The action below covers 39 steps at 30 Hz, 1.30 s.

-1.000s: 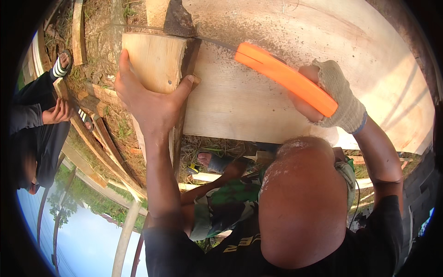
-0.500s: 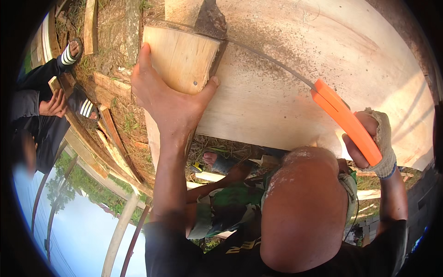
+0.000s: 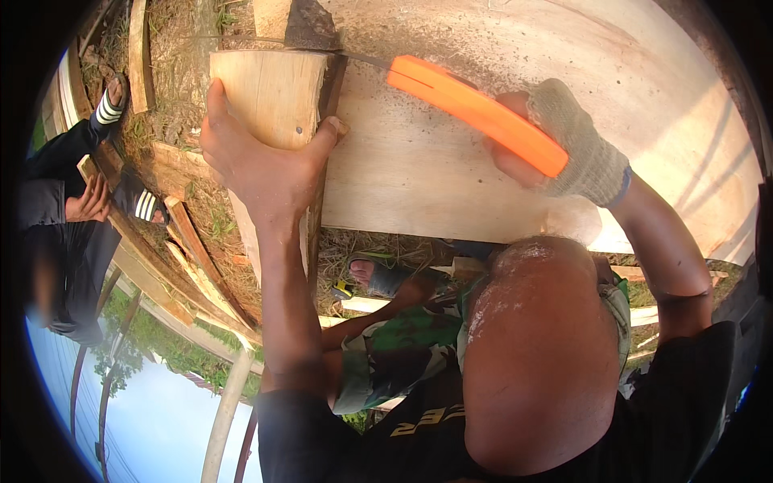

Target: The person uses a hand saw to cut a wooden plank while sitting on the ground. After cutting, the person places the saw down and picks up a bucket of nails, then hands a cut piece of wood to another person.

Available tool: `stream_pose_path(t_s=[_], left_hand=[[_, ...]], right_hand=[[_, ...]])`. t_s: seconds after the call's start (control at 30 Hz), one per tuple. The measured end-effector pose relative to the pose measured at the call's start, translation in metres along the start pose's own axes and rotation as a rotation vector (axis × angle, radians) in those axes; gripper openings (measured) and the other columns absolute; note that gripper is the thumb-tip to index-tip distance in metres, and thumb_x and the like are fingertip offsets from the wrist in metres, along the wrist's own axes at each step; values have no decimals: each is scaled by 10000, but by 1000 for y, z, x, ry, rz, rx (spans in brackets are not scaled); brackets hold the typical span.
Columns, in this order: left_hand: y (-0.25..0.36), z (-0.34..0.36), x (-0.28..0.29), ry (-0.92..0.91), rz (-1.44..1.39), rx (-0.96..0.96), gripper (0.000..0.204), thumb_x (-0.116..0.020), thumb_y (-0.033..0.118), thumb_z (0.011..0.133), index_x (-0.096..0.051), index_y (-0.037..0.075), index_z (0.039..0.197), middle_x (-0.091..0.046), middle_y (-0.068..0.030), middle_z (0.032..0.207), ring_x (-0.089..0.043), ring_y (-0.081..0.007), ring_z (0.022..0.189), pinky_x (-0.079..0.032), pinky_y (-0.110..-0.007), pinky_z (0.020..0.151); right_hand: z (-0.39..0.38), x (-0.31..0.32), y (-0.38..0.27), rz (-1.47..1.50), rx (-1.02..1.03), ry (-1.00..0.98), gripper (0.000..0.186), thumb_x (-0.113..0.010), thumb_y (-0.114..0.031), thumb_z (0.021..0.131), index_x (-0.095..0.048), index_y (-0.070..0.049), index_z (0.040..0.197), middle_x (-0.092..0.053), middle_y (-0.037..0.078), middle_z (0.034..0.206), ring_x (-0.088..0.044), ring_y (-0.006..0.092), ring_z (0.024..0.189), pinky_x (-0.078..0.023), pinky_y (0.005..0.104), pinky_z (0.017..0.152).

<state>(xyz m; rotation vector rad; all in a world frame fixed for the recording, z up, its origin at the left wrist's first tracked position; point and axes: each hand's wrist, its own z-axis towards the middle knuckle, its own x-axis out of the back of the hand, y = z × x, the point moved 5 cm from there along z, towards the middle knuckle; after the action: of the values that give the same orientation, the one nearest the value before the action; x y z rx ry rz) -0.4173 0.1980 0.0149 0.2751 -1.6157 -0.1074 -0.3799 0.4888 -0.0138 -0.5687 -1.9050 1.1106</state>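
Note:
My left hand (image 3: 262,173) grips a short, pale wooden piece (image 3: 266,88) at the plywood sheet's left edge, thumb on its right side and fingers along the left. A thin saw blade (image 3: 362,59) lies across the far end of that piece, beside a dark, rough wedge-shaped piece (image 3: 310,28). In a fingerless knitted glove, my right hand (image 3: 576,149) is closed around the saw's orange handle (image 3: 459,105). Sawdust is scattered over the plywood sheet (image 3: 443,193) around the blade.
At left, a co-worker (image 3: 60,233) in dark clothes and sandals holds a narrow plank (image 3: 133,233) among scattered offcuts (image 3: 193,249) on grassy ground. A bald head (image 3: 531,354) occupies the lower middle. A small yellow-and-black tool (image 3: 342,288) lies below the sheet.
The saw and my right hand went toward the lower right half a second ago, then came back up and left. My left hand keeps its grip while the whole view shifts slightly.

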Motion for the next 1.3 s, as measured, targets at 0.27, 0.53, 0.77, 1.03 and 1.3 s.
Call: stream_pose_path(t_s=[0.27,0.53,0.77,1.03,1.3], left_hand=[[0,-4,6,29,1,13,1235,-978,311,639,-283,60,1629,-386,-281,1493,-424,-438,1393,-362,-547,1177],[-3,0,3,-13,-81,38,1217,-970,282,645,-290,69,1632,-383,-268,1507,-436,-433,1386,-369,-533,1178],[-4,1,2,15,-97,11,1206,-960,286,639,-305,78,1629,-398,-246,1490,-424,-421,1384,-363,-547,1170],[-1,-7,3,-3,45,73,1266,-970,375,606,-290,104,1639,-361,-254,1543,-361,-433,1446,-283,-581,1205],[-46,-14,27,-132,-263,-9,1158,-863,569,782,-266,98,1655,-301,-209,1619,-304,-421,1521,-258,-578,1241]], right_hand=[[-84,40,7,-298,-24,-133,263,-706,-112,772,-740,-86,1031,-548,102,651,-584,313,621,-466,422,596],[-25,3,35,-25,50,49,66,-723,-148,799,-684,-96,788,-588,82,608,-573,325,526,-488,406,536],[-86,47,31,-23,12,54,221,-779,-157,714,-634,-41,834,-560,127,649,-540,368,574,-414,441,541],[-44,18,56,-575,246,24,198,-801,-150,688,-646,-68,779,-650,120,748,-638,348,731,-496,440,724],[-24,20,-32,-515,150,-83,430,-731,-110,751,-705,-33,1174,-733,142,1111,-661,365,1117,-558,469,925]])
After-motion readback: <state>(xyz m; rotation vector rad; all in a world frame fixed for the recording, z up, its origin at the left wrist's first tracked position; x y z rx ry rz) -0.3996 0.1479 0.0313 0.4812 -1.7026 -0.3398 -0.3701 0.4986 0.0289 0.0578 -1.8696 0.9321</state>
